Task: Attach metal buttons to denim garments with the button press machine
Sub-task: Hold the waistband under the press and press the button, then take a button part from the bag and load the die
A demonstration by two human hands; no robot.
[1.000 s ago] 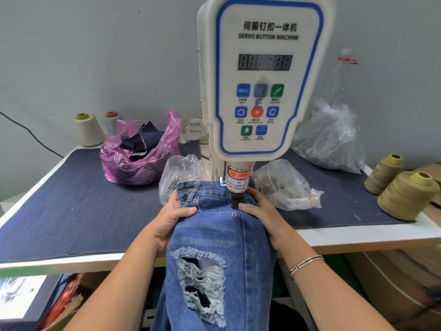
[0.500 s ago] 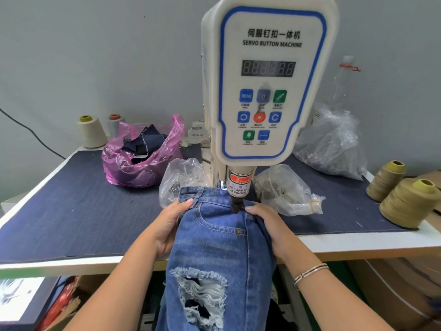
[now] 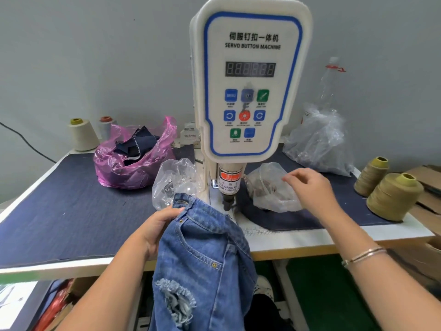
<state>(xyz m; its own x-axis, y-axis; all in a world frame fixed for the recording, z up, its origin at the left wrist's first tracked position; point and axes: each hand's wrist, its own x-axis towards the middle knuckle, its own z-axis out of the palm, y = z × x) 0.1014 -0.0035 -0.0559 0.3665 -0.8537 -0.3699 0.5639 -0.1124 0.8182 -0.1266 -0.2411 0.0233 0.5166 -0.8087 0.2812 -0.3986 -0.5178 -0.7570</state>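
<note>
The left hand (image 3: pixel 158 226) grips the waistband edge of the ripped jeans (image 3: pixel 202 259), which hang over the table's (image 3: pixel 298 240) front edge just left of the press head (image 3: pixel 228 187). The right hand (image 3: pixel 310 189) hovers with loosely curled fingers, holding nothing, over a clear bag (image 3: pixel 269 189). Behind stands the servo button machine (image 3: pixel 248 87), flanked by 1 pink bag (image 3: pixel 133 161).

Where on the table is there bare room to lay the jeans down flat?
The widest free patch is the navy cloth at the left front, bordered by the pink bag and the jeans. A smaller one lies before the olive thread cones. Around the press head clear bags crowd it.
</note>
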